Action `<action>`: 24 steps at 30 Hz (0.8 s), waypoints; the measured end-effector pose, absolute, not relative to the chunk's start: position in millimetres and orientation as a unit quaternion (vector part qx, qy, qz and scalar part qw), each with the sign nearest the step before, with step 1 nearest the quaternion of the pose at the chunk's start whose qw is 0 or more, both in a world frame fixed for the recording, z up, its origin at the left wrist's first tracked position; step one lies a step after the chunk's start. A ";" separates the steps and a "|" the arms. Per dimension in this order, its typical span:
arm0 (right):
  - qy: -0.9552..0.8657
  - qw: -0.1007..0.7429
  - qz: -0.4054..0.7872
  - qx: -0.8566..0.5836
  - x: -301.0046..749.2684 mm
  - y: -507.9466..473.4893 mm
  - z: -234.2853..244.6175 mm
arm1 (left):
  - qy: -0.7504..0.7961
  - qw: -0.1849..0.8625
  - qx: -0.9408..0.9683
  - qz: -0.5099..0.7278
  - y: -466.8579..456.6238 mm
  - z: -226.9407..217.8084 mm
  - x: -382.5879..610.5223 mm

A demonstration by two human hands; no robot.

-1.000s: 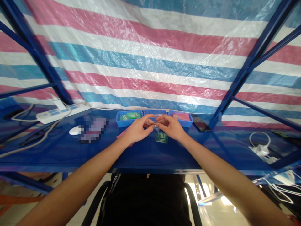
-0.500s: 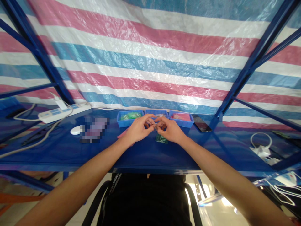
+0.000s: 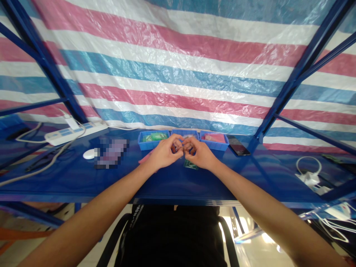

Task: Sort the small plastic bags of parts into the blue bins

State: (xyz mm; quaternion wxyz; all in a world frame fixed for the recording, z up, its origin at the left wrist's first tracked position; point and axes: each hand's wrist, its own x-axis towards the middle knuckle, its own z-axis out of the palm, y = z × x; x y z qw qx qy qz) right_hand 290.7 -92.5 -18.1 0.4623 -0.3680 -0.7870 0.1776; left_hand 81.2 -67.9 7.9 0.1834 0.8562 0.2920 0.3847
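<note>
My left hand and my right hand meet fingertip to fingertip over the blue table. Both are closed in a pinch around something small that I cannot make out. Under my right hand lies a green packet, partly covered by it. A pink piece lies flat beneath my left wrist, mostly hidden. Just beyond my fingers stand a blue bin with green packets, a middle blue bin whose contents my hands mostly cover, and a blue bin with pink pieces.
A black phone lies right of the bins. On the left are a white power strip with cables, a white mouse-like object and a blurred-out purple item. A white charger sits at the far right. Striped sheeting hangs behind.
My fingertips have shifted slightly against each other, and my right hand's fingers curl a little more. The bins and the other things stay where they were.
</note>
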 end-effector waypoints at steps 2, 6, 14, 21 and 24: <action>-0.781 0.463 0.196 -0.369 291.6 -91.7 -18.9 | 0.289 0.189 0.857 0.383 -67.7 7.7 81.1; -0.775 0.469 0.222 -0.361 293.6 -89.5 -20.5 | 0.272 0.216 0.855 0.386 -67.6 7.5 81.2; -0.774 0.460 0.218 -0.375 292.6 -92.7 -17.2 | 0.288 0.180 0.859 0.383 -65.4 6.5 79.6; -0.748 0.482 0.271 -0.369 295.2 -84.7 -21.3 | 0.263 0.182 0.861 0.396 -60.8 3.6 79.6; -0.710 0.508 0.322 -0.367 296.4 -79.6 -22.7 | 0.260 0.143 0.863 0.409 -62.4 5.8 79.8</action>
